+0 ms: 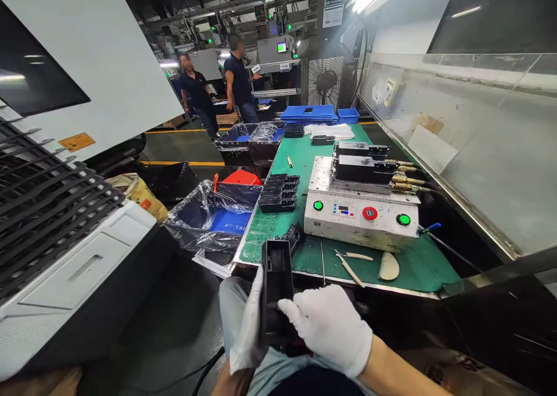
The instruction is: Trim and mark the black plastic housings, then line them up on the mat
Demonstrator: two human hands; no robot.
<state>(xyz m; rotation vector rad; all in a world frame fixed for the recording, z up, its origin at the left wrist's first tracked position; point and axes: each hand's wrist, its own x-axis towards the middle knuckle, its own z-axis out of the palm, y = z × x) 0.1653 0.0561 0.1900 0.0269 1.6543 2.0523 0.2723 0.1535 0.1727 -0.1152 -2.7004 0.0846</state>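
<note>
My left hand, in a white glove, is closed around the side of a long black plastic housing. The housing is an open box, tilted up above my lap with its hollow side towards me. My right hand, also gloved, is curled with its fingertips at the housing's inside. A small dark bit shows at those fingertips; what it is cannot be made out. Just beyond the housing, another black part lies on the green table mat.
A white machine with green buttons carries two black housings. Side cutters and a thin rod lie before it. Several black parts are stacked at left, beside a lined bin. Two people stand farther back.
</note>
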